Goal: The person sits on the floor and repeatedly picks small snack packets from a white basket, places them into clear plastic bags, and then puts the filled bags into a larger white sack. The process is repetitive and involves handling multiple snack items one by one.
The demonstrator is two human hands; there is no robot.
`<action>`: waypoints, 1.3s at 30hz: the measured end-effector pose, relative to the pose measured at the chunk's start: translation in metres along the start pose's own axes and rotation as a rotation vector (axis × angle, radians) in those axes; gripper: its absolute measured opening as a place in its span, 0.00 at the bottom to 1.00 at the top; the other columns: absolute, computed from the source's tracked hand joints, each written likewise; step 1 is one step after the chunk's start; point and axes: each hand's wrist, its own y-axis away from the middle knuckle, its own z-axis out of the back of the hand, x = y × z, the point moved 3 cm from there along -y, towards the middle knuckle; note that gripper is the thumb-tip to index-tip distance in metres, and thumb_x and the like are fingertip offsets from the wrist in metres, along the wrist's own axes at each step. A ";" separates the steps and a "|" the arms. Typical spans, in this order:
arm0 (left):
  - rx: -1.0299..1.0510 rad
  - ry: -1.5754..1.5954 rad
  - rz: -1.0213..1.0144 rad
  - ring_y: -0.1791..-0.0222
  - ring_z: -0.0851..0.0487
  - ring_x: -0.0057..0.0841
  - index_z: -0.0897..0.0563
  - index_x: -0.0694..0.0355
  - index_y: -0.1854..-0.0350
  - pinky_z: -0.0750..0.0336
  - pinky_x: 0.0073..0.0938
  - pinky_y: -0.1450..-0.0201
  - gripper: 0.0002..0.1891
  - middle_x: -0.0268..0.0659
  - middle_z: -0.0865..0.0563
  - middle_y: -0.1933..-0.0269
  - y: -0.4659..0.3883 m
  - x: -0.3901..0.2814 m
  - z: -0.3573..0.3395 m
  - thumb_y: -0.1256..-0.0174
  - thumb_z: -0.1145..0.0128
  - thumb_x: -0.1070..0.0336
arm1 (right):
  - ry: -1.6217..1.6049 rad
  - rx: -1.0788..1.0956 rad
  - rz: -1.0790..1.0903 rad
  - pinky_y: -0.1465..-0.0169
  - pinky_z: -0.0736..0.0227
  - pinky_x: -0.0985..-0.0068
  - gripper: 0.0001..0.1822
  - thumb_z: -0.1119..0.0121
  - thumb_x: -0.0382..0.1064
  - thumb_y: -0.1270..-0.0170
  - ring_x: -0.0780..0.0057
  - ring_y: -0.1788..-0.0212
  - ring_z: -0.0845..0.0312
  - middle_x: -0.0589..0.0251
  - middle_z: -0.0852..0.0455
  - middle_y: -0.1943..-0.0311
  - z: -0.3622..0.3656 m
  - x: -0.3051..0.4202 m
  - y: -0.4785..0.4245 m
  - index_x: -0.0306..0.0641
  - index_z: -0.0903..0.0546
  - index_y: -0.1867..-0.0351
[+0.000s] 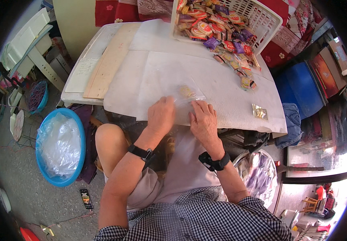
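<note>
A clear plastic bag (pixel 198 95) with a yellowish packet (pixel 186 91) inside lies on the cloth-covered table (pixel 167 66) near its front edge. My left hand (pixel 162 114) is at the bag's left lower corner, fingers curled and blurred, so whether it pinches the plastic is unclear. At the right lower edge of the bag rests my right hand (pixel 203 119), fingers bent; its grip cannot be made out. A small gold foil packet (pixel 260 112) lies apart to the right. Small wrapped packets (pixel 236 67) spill from a tipped white plastic basket (pixel 263 24) at the table's back.
A wooden board (pixel 110 63) and a sheet with handwriting (pixel 81 75) lie on the table's left side. On the floor at left stands a blue basin (pixel 83 150) of clear plastic bags, with a phone (pixel 86 198) below it. A blue barrel (pixel 300 87) stands at right.
</note>
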 end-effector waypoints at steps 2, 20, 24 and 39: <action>0.001 -0.001 0.005 0.71 0.18 0.47 0.28 0.63 0.68 0.25 0.43 0.70 0.09 0.45 0.19 0.71 0.001 0.002 0.002 0.43 0.39 0.73 | 0.000 0.023 -0.006 0.50 0.30 0.64 0.16 0.39 0.26 0.47 0.54 0.56 0.25 0.56 0.20 0.56 0.000 0.003 0.002 0.33 0.19 0.54; 0.032 0.036 0.003 0.69 0.19 0.50 0.29 0.63 0.65 0.26 0.47 0.67 0.07 0.47 0.20 0.68 0.000 0.004 0.004 0.40 0.43 0.74 | 0.236 0.356 0.297 0.49 0.36 0.57 0.13 0.44 0.39 0.42 0.51 0.45 0.28 0.42 0.25 0.41 -0.045 0.004 -0.029 0.33 0.20 0.60; 0.024 0.021 0.019 0.69 0.20 0.50 0.28 0.63 0.65 0.26 0.48 0.67 0.06 0.48 0.20 0.68 -0.002 0.006 0.005 0.40 0.43 0.74 | 0.164 0.344 0.220 0.46 0.37 0.55 0.14 0.43 0.40 0.42 0.50 0.42 0.29 0.43 0.23 0.43 -0.052 0.003 -0.032 0.32 0.19 0.60; 0.075 -0.096 0.106 0.67 0.18 0.45 0.26 0.64 0.66 0.24 0.43 0.67 0.08 0.46 0.19 0.68 -0.002 0.010 0.016 0.44 0.39 0.73 | 0.427 -0.081 -0.288 0.45 0.29 0.55 0.28 0.33 0.43 0.45 0.44 0.46 0.28 0.41 0.23 0.50 0.049 -0.187 -0.067 0.32 0.28 0.46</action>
